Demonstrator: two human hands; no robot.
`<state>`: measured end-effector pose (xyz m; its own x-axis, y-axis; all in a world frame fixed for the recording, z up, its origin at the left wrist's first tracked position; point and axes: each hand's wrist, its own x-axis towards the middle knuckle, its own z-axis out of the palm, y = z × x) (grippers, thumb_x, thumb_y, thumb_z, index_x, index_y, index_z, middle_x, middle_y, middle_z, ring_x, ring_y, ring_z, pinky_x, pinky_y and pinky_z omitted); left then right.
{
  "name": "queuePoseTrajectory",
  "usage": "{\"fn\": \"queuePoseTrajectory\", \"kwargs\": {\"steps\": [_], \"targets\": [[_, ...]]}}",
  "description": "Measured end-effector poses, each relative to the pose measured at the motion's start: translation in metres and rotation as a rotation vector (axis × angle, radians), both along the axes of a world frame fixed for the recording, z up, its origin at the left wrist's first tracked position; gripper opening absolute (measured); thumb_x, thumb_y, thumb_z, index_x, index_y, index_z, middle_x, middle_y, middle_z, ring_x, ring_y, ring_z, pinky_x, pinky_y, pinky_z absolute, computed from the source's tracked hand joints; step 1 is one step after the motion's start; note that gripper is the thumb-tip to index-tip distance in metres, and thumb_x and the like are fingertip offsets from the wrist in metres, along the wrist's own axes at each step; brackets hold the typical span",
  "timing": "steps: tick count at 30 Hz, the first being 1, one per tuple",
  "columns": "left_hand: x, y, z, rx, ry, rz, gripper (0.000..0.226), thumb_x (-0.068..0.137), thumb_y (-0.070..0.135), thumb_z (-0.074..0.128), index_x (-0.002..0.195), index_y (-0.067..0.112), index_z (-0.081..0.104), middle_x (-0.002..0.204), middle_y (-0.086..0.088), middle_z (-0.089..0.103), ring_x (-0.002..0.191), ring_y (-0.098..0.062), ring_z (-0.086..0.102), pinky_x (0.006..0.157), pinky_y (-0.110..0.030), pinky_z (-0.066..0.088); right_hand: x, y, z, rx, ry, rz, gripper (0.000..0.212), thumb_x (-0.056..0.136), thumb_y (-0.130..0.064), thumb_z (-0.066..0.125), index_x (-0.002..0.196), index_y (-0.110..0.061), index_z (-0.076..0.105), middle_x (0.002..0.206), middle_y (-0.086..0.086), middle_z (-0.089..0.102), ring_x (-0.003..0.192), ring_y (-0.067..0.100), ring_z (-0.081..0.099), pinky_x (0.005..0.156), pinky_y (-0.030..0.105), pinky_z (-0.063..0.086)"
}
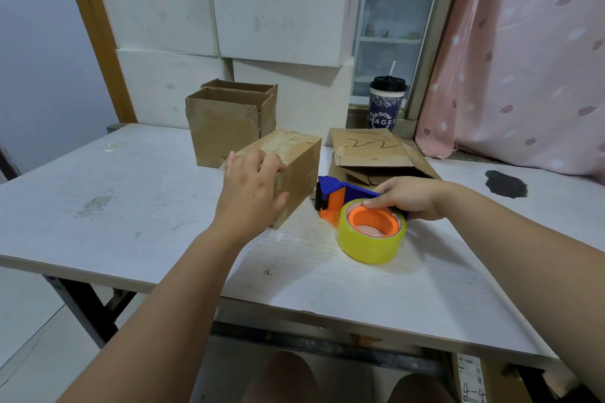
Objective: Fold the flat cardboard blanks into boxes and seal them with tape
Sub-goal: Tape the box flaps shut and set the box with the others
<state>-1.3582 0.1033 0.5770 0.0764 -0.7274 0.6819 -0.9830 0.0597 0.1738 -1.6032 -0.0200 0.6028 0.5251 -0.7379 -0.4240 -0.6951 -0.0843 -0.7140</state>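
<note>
Both arms (183,271) bare, elbow to wrist. L grip (252,186), R grip (409,198): bare, nails short.

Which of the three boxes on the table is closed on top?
The box that the left hand holds, next to the tape dispenser: its top is shut. The two boxes behind it stand open.
</note>
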Motion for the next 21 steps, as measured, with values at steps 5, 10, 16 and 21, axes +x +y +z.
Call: {"fn": "queuePoseTrajectory", "kwargs": {"steps": [5,10,16,21], "targets": [[0.000,-0.001,0.000,0.004,0.014,-0.002,0.040,0.071,0.016,0.078,0.106,0.009,0.059,0.105,-0.013,0.052,0.103,-0.034,0.049,0.111,-0.051,0.016,0.007,0.009,0.006,-0.141,0.002,0.040,0.021,0.090,-0.027,0.066,0.108,-0.019,0.070,0.097,-0.001,0.071,0.085,0.015,0.067,0.076,0.026,0.053],[0.006,0.006,0.005,0.028,0.019,-0.064,0.048,0.069,0.030,0.077,0.110,0.015,0.058,0.107,-0.006,0.053,0.104,-0.025,0.046,0.106,-0.040,0.024,0.048,0.032,0.017,-0.747,-0.208,-0.030,0.035,0.091,-0.027,0.060,0.126,-0.028,0.061,0.111,-0.009,0.062,0.105,0.008,0.055,0.095,0.028,0.044],[0.016,0.023,0.028,0.071,0.043,-0.199,0.051,0.071,0.014,0.073,0.118,0.012,0.054,0.109,0.000,0.064,0.099,-0.024,0.059,0.087,-0.040,0.043,0.102,0.059,0.020,-1.078,-0.128,0.315,0.041,0.094,-0.006,0.048,0.132,-0.017,0.058,0.137,0.000,0.056,0.128,0.014,0.047,0.100,0.011,0.024],[0.019,0.028,0.031,0.065,-0.009,-0.170,0.037,0.082,0.004,0.059,0.119,0.012,0.055,0.102,-0.005,0.067,0.088,-0.028,0.059,0.073,-0.034,0.040,0.109,0.060,0.015,-1.023,-0.123,0.294,0.049,0.091,0.003,0.043,0.134,-0.016,0.055,0.145,-0.001,0.048,0.137,0.012,0.038,0.107,0.009,0.017]]}}
